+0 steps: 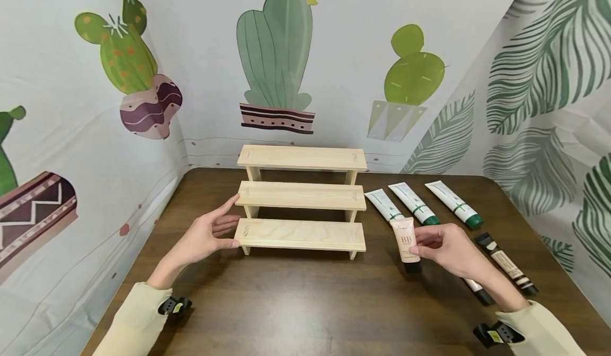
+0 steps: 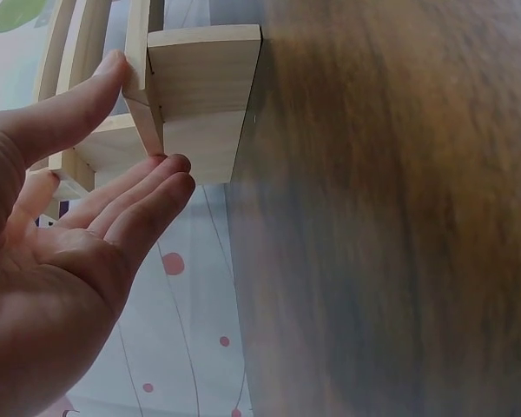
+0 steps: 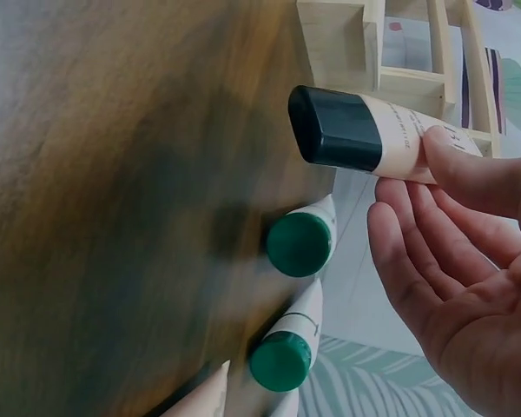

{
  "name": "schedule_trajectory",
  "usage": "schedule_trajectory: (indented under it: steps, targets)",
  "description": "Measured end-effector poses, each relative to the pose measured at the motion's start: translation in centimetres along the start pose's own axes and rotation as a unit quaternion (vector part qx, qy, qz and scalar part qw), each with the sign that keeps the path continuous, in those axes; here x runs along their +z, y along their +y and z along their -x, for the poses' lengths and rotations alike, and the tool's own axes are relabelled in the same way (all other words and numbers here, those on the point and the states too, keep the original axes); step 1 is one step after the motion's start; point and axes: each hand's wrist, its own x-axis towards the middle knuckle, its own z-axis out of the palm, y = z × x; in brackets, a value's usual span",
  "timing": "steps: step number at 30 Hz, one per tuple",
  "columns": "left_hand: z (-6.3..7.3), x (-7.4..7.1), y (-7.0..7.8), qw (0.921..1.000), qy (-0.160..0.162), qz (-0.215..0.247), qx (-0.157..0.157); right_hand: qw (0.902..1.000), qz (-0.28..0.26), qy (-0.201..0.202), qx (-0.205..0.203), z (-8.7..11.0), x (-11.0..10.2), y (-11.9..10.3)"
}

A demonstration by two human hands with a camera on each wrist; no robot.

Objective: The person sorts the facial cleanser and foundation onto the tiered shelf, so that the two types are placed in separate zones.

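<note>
A three-tier wooden display stand [image 1: 300,234] stands on the brown table. At its left end my left hand [image 1: 202,238] touches the tiers with fairly straight fingers, the thumb at the lowest board and the index finger at the middle one. My right hand [image 1: 453,250] pinches a beige BB cream tube [image 1: 404,239] between thumb and fingers, right of the stand. In the right wrist view the tube's black cap [image 3: 334,130] points away from the hand, above the table. The tube's upper end is partly covered by the thumb there.
White tubes with green caps [image 1: 455,205] lie at the back right, one partly behind the held tube. A black-and-beige tube [image 1: 507,265] lies near the right edge. Another dark-capped tube [image 1: 479,291] is partly under the right forearm. A cactus-print cloth [image 1: 334,53] hangs behind.
</note>
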Motion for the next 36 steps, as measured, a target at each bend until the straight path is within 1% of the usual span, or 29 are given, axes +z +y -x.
schedule_trajectory:
  steps: [8, 19, 31, 36]
  targets:
    - [0.2, 0.1, 0.2, 1.0, 0.002, -0.005, -0.008, 0.9993, -0.01, 0.033, -0.011, -0.3, -0.3, -0.8]
    - [0.2, 0.1, 0.2, 0.9999, 0.007, 0.006, -0.012, 0.9979, -0.008, 0.06, -0.023, -1.0, -0.3, -1.8]
    - [0.1, 0.0, 0.2, 1.0, 0.006, 0.007, -0.003, 0.9958, -0.028, 0.078, -0.039, -2.2, 0.1, -3.3]
    - [0.1, 0.0, 0.1, 1.0, 0.008, 0.004, -0.001, 0.996, -0.028, 0.077, -0.036, -3.0, 0.2, -4.3]
